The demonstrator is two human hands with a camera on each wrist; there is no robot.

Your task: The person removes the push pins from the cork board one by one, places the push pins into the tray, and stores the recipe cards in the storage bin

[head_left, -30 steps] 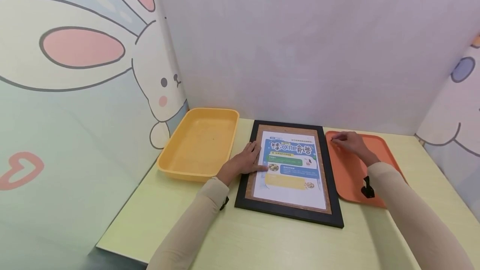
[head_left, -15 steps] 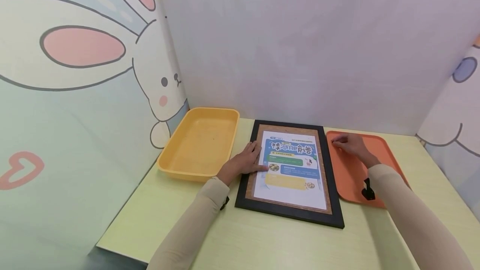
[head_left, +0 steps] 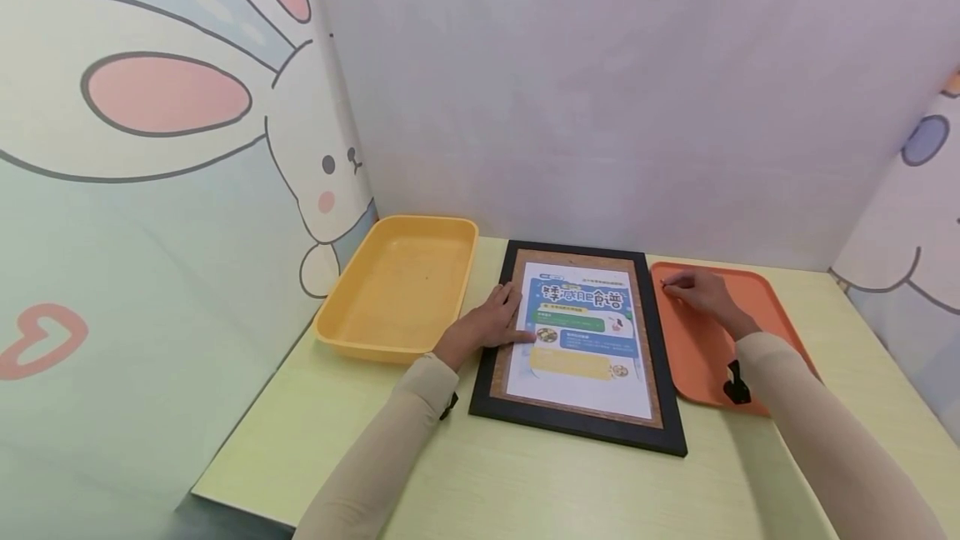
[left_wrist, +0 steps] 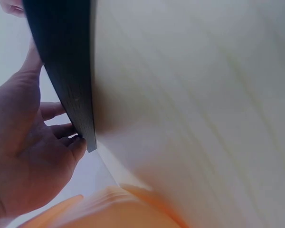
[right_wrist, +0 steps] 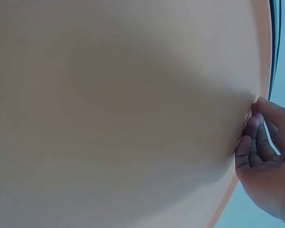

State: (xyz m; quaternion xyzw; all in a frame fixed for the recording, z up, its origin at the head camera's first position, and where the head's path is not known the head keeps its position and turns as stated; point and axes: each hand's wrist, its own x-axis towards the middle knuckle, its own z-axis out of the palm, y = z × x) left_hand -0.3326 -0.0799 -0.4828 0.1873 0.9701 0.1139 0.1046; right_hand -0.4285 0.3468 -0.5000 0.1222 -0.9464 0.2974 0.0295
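Observation:
A poster (head_left: pixel 585 394) with blue, green and yellow blocks lies on a brown board in a black frame (head_left: pixel 577 433). My left hand (head_left: pixel 491 319) rests on the frame's left side and the poster's edge; the left wrist view shows its fingers (left_wrist: pixel 54 110) over the black rim. On the orange tray (head_left: pixel 697 365), near its far left corner, my right hand (head_left: pixel 701 290) has thumb and fingers together at the surface. A small dark thing (head_left: pixel 663 282) shows at those fingertips, mostly hidden and too small to name. Seen from the right wrist, the fingertips (right_wrist: pixel 262 102) touch the tray.
To the left of the frame stands a deep yellow tray (head_left: pixel 390 348). A pale wall (head_left: pixel 570 107) rises behind the table, and side walls with cartoon animals flank it. Bare table surface (head_left: pixel 570 490) lies in front of the frame.
My right hand shifts only very slightly at the same spot on the orange tray. The left hand, frame and poster stay where they were.

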